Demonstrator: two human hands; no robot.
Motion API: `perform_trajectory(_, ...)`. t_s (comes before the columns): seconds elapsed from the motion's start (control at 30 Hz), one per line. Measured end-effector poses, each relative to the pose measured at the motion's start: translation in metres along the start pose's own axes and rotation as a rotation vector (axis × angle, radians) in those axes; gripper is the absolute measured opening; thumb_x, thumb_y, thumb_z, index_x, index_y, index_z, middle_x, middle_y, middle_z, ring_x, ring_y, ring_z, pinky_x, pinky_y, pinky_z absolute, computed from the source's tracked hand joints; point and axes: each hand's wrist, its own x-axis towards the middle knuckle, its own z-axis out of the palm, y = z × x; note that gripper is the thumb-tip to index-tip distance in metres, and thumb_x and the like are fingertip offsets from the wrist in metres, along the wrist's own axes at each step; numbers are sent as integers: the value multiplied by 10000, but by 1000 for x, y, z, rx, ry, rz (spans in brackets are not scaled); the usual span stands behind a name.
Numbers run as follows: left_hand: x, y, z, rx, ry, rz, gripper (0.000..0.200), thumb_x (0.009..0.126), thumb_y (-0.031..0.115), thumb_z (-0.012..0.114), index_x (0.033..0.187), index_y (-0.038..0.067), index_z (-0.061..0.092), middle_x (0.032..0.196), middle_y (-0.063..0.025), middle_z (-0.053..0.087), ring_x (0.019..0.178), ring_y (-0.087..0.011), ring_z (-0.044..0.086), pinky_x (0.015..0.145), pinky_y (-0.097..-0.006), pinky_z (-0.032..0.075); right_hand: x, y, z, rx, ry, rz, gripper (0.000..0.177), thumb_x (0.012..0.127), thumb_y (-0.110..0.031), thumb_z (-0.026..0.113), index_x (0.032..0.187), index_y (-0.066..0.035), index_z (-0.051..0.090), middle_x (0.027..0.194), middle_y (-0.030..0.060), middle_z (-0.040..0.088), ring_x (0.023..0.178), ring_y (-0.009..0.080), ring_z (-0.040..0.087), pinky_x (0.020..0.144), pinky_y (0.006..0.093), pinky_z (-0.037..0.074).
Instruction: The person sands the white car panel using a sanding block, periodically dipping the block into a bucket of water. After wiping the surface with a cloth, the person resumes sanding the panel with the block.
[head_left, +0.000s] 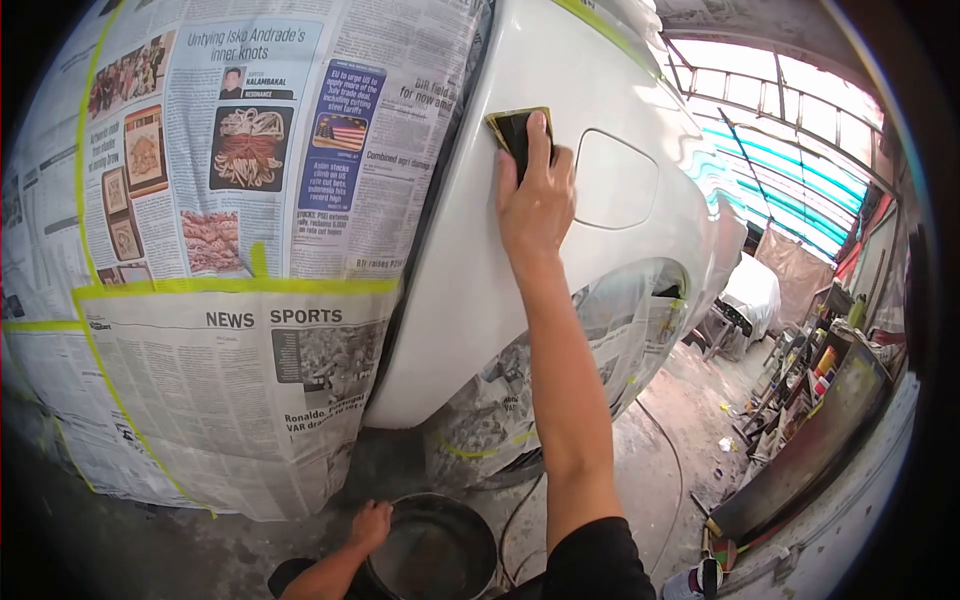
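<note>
My right hand (540,200) presses a black sanding block (512,135) with a yellowish sheet at its edge against the white car body panel (480,270). The fingers lie over the block, just left of the rounded fuel door (617,178). Low in the view, my left hand (370,527) is closed at the rim of a round black basin (480,520). What lies inside the basin is hard to make out. Newspaper (340,345) taped with yellow-green masking tape (240,287) covers the car's surface on the left.
The wheel (480,455) and its arch are wrapped in newspaper below the panel. A thin hose (672,450) runs over the concrete floor (630,500). Along the right wall stands a cluttered shelf (850,400) with bottles and cans. A covered vehicle (750,290) stands farther back.
</note>
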Motion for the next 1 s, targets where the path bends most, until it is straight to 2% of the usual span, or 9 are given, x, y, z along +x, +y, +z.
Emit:
perform_trajectory(0.1, 6, -1, -3, 21, -32, -6, 289, 1071, 295, 506, 1180, 72, 655, 1188, -247, 632, 1048, -458, 653, 918, -546, 539, 52, -1, 9, -16, 52, 26, 645, 932, -232, 736, 1519, -133, 487, 1100, 196, 594, 993, 382, 641, 825, 500, 530)
perform_trajectory(0.17, 9, 2, -3, 13, -70, -20, 294, 1073, 297, 503, 1191, 75, 656, 1192, -245, 630, 1047, -455, 654, 919, -546, 538, 57, -3, 10, 42, 30, 57, 633, 937, -235, 732, 1512, -131, 489, 1106, 201, 595, 998, 383, 643, 835, 496, 528)
perform_trajectory(0.33, 9, 4, -7, -4, -84, -30, 295, 1074, 296, 500, 1184, 74, 660, 1180, -239, 637, 1043, -457, 654, 912, -546, 538, 1, -3, 1, -38, 1, -48, 669, 933, -257, 740, 1524, -122, 456, 1100, 206, 594, 982, 384, 655, 786, 473, 547)
perform_trajectory(0.5, 8, -4, 4, 10, -17, 8, 284, 1070, 284, 507, 1156, 66, 667, 1149, -239, 644, 1029, -456, 656, 897, -547, 540, 70, -10, 18, -26, 60, 10, 651, 942, -238, 725, 1513, -103, 443, 1093, 209, 592, 975, 386, 648, 795, 473, 547)
perform_trajectory(0.67, 3, 6, -4, -43, -48, -28, 283, 1066, 282, 516, 1169, 71, 674, 1167, -257, 644, 1019, -457, 660, 890, -548, 541, 19, -22, 6, -80, -15, 44, 661, 950, -239, 721, 1520, -61, 437, 1098, 246, 587, 988, 400, 647, 821, 478, 546)
perform_trajectory(0.73, 3, 3, -6, -49, 18, 9, 283, 1065, 282, 517, 1169, 75, 678, 1177, -262, 643, 1012, -458, 662, 890, -551, 540, 36, -24, 10, -84, 2, 64, 663, 950, -232, 723, 1520, -49, 438, 1102, 262, 586, 986, 406, 649, 829, 481, 547)
perform_trajectory(0.77, 1, 1, -6, -45, 1, -2, 288, 1059, 285, 526, 1190, 80, 680, 1174, -256, 652, 1032, -459, 658, 903, -545, 538, 58, -18, 22, -60, 90, 30, 677, 947, -226, 727, 1526, -54, 422, 1102, 265, 589, 976, 412, 656, 829, 486, 550)
perform_trajectory(0.87, 8, -3, -2, -31, -3, -8, 307, 1049, 291, 543, 1228, 84, 684, 1161, -243, 670, 1069, -459, 651, 930, -532, 534, 99, -19, 23, -43, -37, 167, 687, 946, -233, 728, 1520, -55, 395, 1111, 255, 589, 986, 417, 658, 842, 508, 548)
perform_trajectory(1.0, 5, 1, -1, -32, 4, 33, 288, 1057, 287, 532, 1183, 72, 676, 1116, -247, 657, 1004, -464, 655, 891, -544, 538, 29, -32, 11, -69, 11, 115, 675, 938, -238, 739, 1491, -40, 407, 1095, 250, 585, 997, 422, 659, 848, 510, 550)
